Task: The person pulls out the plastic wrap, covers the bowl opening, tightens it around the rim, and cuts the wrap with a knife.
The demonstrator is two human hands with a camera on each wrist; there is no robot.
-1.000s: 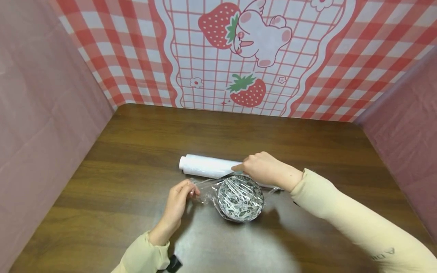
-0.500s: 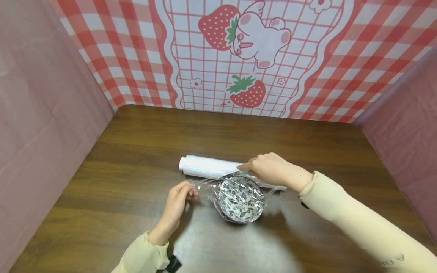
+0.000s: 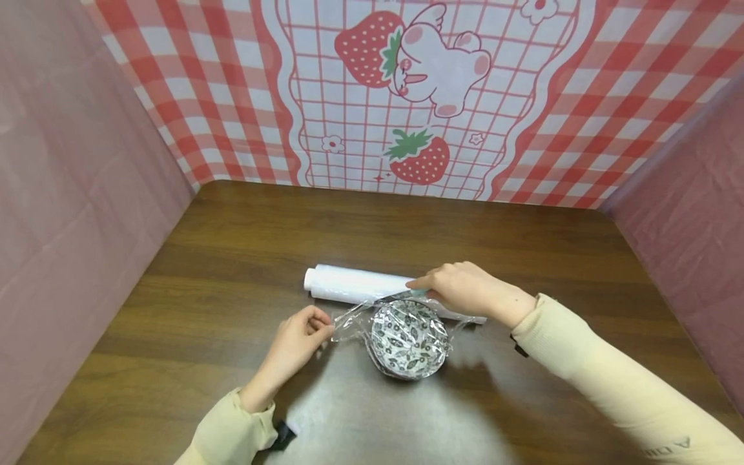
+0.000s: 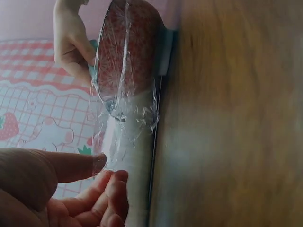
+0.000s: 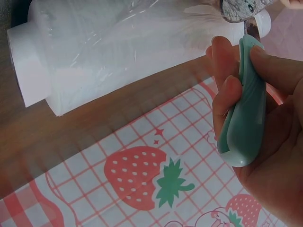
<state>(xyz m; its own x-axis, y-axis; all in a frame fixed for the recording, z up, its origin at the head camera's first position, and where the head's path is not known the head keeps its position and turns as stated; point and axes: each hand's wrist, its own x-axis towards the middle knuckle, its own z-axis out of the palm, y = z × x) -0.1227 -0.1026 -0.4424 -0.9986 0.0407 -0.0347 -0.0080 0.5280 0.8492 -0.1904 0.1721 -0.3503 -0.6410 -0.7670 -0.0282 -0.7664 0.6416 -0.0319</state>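
A bowl (image 3: pixel 409 342) with a dark leaf pattern stands on the table, with clear cling film (image 3: pixel 354 323) stretched over its mouth and loose at the sides. At the bowl's left, my left hand (image 3: pixel 299 339) pinches the film's edge; in the left wrist view, film lies over the thumb tip (image 4: pixel 99 163), close to the fingers. My right hand (image 3: pixel 465 287) grips a small knife (image 5: pixel 246 113) by its teal handle at the bowl's far rim. A short stretch of metal blade shows beyond the handle in the right wrist view; its tip is hidden.
Right behind the bowl lies a white roll of cling film (image 3: pixel 354 284), partly covered by the right hand. The wooden table (image 3: pixel 232 245) ends at a red-and-white checked backdrop (image 3: pixel 232 97) with strawberries. Pink cloth (image 3: pixel 75 213) hangs at both sides.
My left hand has shifted slightly left and its fingers have spread a little at the film's edge. The right hand has moved a little to the right along the far rim with the knife.
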